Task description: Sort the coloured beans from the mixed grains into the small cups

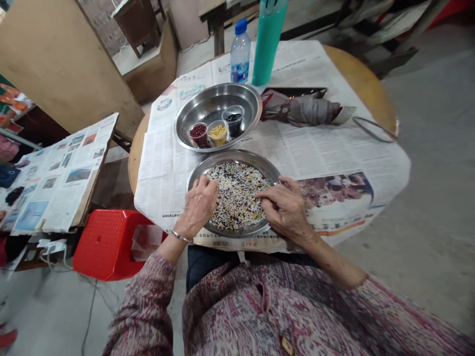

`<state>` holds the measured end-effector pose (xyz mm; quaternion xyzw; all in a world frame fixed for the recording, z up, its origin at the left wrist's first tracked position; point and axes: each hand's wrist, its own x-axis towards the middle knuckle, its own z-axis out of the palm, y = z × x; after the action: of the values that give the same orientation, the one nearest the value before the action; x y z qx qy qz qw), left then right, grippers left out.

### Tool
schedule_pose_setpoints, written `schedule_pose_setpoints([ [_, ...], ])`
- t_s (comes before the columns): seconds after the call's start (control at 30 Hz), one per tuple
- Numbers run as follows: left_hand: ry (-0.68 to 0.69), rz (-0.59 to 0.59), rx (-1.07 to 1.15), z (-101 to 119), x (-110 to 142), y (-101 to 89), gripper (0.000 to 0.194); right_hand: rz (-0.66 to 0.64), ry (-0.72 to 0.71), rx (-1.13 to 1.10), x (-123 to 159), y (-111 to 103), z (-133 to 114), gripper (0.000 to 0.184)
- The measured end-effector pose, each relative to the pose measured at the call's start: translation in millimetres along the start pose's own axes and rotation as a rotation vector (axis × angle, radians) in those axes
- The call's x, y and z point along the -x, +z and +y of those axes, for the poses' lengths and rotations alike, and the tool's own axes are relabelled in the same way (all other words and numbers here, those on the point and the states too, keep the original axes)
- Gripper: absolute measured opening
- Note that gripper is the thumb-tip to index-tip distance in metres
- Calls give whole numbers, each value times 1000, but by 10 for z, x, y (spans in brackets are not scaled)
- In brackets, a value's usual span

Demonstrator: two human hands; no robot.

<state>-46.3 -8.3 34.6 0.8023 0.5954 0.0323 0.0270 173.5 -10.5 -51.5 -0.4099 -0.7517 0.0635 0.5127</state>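
A round steel dish [237,154] in front of me holds a layer of mixed white, yellow, dark red and black grains and beans [237,190]. My left hand [202,200] is over its left side, fingers curled together at the edge of the grains; what they hold, if anything, is hidden. Over the right side is my right hand [287,205], index finger stretched onto the grains, thumb close below it and the other fingers apart near the rim. Behind stands a larger steel basin [193,106] with cups of red beans [198,132], yellow beans [217,132] and black beans [233,121].
Newspaper [163,168] covers the round table. At the back stand a water bottle [240,54] and a tall green bottle [267,44]. A wrapped grey cloth bundle [304,110] lies beside a dark tray [315,92]. A red stool [107,242] is at left.
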Motion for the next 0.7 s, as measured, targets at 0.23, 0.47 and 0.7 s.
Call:
schedule_pose_setpoints([
  [0.23, 109, -411, 123, 120, 308, -114, 20, -3, 1, 7, 9, 10, 10, 20],
  [0.47, 202, -125, 191, 193, -43, 118, 23, -25, 38, 12, 13, 13, 10, 20],
  [0.7, 22, 102, 56, -21, -220, 157, 50, -22, 39, -10, 23, 21, 21, 21],
])
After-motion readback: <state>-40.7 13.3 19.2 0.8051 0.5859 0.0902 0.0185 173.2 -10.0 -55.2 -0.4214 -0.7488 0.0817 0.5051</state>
